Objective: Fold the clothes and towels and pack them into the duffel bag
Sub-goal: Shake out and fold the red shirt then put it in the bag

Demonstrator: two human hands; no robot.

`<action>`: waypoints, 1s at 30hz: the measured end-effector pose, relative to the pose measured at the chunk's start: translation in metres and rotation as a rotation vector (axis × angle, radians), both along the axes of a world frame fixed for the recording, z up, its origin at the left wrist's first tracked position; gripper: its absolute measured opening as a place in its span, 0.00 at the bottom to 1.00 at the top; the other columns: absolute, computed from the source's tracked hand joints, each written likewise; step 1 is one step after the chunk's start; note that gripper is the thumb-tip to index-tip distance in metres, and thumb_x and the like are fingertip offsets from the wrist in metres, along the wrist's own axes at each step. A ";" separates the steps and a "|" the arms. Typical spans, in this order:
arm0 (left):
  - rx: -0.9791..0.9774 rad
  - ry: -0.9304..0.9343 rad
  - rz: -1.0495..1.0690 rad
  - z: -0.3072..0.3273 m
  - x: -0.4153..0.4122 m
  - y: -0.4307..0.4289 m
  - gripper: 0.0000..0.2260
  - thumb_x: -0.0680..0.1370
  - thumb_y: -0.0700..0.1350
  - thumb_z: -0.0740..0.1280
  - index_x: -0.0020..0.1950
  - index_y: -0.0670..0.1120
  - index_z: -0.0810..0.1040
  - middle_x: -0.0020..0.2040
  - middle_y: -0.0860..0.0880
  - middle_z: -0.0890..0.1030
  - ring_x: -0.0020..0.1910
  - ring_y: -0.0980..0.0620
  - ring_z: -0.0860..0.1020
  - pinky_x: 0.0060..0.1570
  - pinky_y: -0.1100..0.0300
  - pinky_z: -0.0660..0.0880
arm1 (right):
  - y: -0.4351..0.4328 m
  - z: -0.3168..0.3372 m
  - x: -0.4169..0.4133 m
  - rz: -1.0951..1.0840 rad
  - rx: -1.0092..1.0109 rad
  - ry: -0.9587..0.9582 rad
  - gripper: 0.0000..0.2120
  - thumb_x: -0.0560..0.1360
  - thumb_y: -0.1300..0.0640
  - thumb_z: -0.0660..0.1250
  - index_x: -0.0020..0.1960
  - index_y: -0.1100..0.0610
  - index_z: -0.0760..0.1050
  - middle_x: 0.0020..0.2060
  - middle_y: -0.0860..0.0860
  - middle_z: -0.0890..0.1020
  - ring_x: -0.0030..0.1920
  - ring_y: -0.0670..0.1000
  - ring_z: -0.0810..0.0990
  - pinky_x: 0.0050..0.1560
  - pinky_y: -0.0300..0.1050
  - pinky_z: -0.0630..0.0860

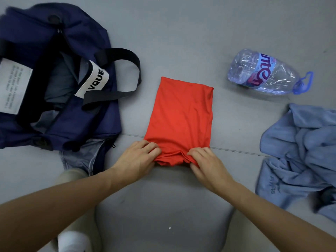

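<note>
A red garment [181, 115] lies folded into a long narrow rectangle on the grey floor in front of me. My left hand [138, 157] grips its near left corner, fingers curled into the cloth. My right hand [205, 162] pinches the near right corner, where the fabric bunches up. A navy duffel bag [91, 39] lies open at the left, with grey cloth inside and black handles. A crumpled blue towel [300, 157] lies at the right.
A large clear plastic water bottle [263, 71] with a blue cap lies on its side at the back right. A floor seam runs under the garment. My leg and white sock [74, 240] show at the lower left.
</note>
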State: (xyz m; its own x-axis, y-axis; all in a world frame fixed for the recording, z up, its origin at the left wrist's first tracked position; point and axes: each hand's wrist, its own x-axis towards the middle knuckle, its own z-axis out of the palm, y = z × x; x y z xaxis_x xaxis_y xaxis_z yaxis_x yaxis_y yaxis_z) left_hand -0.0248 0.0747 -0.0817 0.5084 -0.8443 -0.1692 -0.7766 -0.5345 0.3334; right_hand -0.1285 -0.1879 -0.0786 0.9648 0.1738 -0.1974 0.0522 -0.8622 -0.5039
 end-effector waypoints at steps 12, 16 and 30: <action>-0.039 0.346 0.381 0.008 0.013 -0.012 0.09 0.83 0.54 0.58 0.59 0.52 0.72 0.40 0.47 0.81 0.43 0.41 0.79 0.41 0.53 0.69 | -0.004 0.018 -0.003 -0.175 0.050 0.153 0.16 0.76 0.56 0.66 0.64 0.50 0.74 0.45 0.52 0.84 0.46 0.58 0.81 0.46 0.50 0.75; -0.004 0.418 0.465 0.002 0.023 -0.014 0.09 0.83 0.53 0.60 0.58 0.51 0.75 0.46 0.47 0.82 0.48 0.42 0.79 0.44 0.54 0.68 | -0.009 0.018 0.016 -0.217 0.137 0.199 0.14 0.80 0.53 0.64 0.65 0.46 0.72 0.53 0.47 0.83 0.52 0.53 0.81 0.52 0.48 0.74; -0.016 0.441 0.345 0.007 0.016 0.000 0.06 0.84 0.49 0.59 0.61 0.53 0.69 0.53 0.54 0.79 0.49 0.49 0.77 0.49 0.56 0.69 | -0.035 0.011 -0.016 0.362 -0.029 0.211 0.49 0.72 0.47 0.71 0.81 0.45 0.41 0.80 0.47 0.55 0.74 0.50 0.65 0.72 0.45 0.67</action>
State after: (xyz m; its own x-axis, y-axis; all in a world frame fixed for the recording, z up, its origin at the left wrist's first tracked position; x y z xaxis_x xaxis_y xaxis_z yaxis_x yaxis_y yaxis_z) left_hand -0.0085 0.0749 -0.0750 0.6398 -0.6458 -0.4166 -0.3431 -0.7251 0.5971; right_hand -0.1447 -0.2232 -0.0673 0.7803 0.4856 -0.3940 0.2529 -0.8213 -0.5115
